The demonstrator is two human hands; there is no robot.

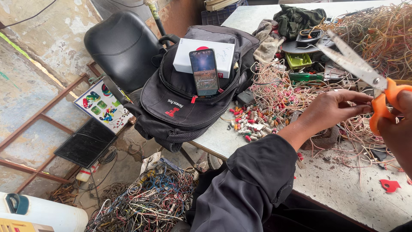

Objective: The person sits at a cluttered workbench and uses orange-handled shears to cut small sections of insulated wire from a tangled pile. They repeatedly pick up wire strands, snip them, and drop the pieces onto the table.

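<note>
Centrally, a white box (205, 56) with a red mark lay on a black backpack (189, 90), a phone (204, 72) propped against it. Tangled wire (279, 92) and small connectors (249, 124) crowded the table (343, 189). Right hand (397, 129) gripped open orange-handled scissors (358, 68); left hand (332, 109) reached toward them, fingers pinched narrow, contents indiscernible.

A worn white table (343, 189) filled the right of the frame. At upper left a black office chair (122, 47) stood near a stained, peeling wall (38, 38). Daylight fell on the dirty floor (124, 167) at lower left.
</note>
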